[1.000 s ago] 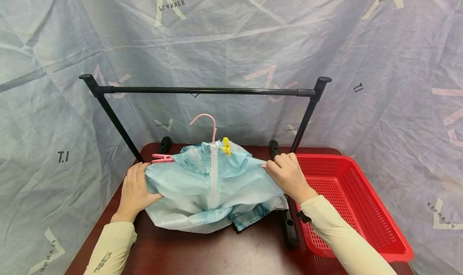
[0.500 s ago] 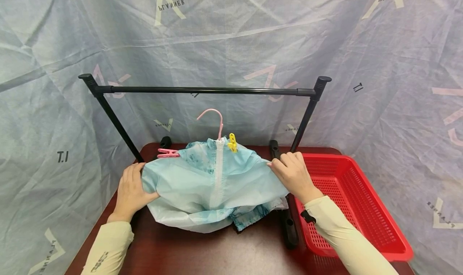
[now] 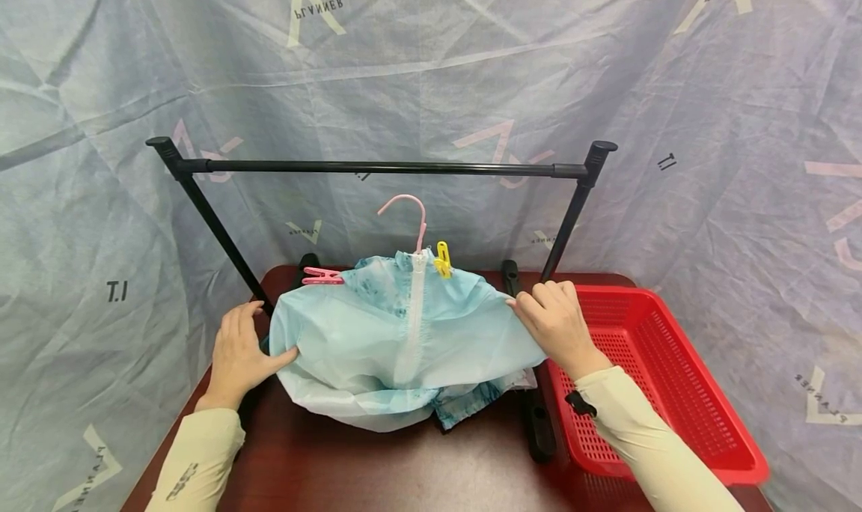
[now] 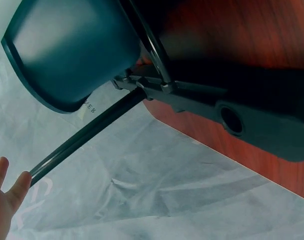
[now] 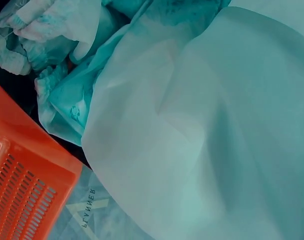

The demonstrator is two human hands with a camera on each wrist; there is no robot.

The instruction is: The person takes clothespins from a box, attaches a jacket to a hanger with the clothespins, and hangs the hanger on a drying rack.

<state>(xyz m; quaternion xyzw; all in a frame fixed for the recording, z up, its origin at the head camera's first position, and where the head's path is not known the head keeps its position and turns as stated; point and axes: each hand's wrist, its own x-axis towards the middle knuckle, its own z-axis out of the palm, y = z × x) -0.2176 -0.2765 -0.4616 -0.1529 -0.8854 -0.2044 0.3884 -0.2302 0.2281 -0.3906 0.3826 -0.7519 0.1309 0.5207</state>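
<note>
A light blue jacket [image 3: 350,332] with a white zipper [image 3: 414,310] bulges over the table, a pink hanger [image 3: 422,220] hook rising from its collar. Beside the collar a yellow clothespin [image 3: 442,260] stands upright; a pink clothespin [image 3: 323,275] lies at the left shoulder. My right hand [image 3: 555,321] pinches the jacket's right shoulder edge. At the other side my left hand [image 3: 237,355] is spread, thumb against or just in front of the fabric, fingers pointing up. In the left wrist view a few fingertips [image 4: 14,192] show straight and apart. The right wrist view is mostly jacket fabric [image 5: 156,130].
A black rack [image 3: 377,167] spans the back, its feet on the dark red table [image 3: 377,474]. To the right stands a red perforated basket [image 3: 663,392]. The left wrist view shows a smooth dark teal rimmed thing [image 4: 72,50], bucket-like, beside a rack foot [image 4: 271,130].
The hanger hook, clothespins and jacket collar have shifted right and up. My right hand has moved right with the shoulder edge; my left hand has drawn slightly left, its fingers off the fabric.
</note>
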